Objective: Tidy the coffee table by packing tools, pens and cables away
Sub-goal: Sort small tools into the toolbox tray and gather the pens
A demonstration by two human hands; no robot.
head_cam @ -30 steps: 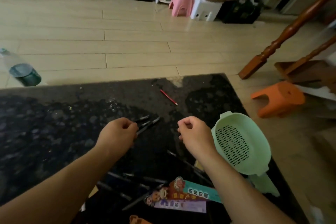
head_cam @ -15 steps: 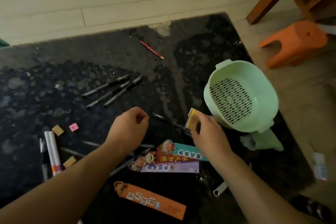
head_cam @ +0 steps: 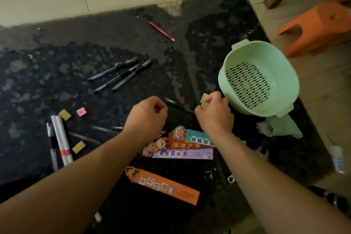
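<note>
The dark speckled stone coffee table (head_cam: 57, 81) is littered with pens, and the round pale green plastic strainer basket (head_cam: 281, 66) is set at its right edge. Compared with half a second ago, a small yellow-and-white rectangular block (head_cam: 204, 99) is now carried higher and closer to the basket, just beside its near-left rim, where it is pinched between thumb and fingertips of the right hand (head_cam: 214, 114). This is judged to be the first item on its way in, so packing has barely begun. Inside the basket only its slotted bottom is shown; no pen or block is seen in it yet. The left hand (head_cam: 146, 116) is kept left of the basket with fingers curled tight, and nothing is seen in it. A single black pen (head_cam: 177, 105) is left on the table between the hands. Three black pens (head_cam: 121, 75) are gathered well left of the basket, a thin red pencil (head_cam: 161, 30) lies beyond them, and two white markers (head_cam: 62, 138) and a pink square block (head_cam: 81, 111) are found far left. Printed paper bookmarks (head_cam: 182, 154) are spread below the basket.
</note>
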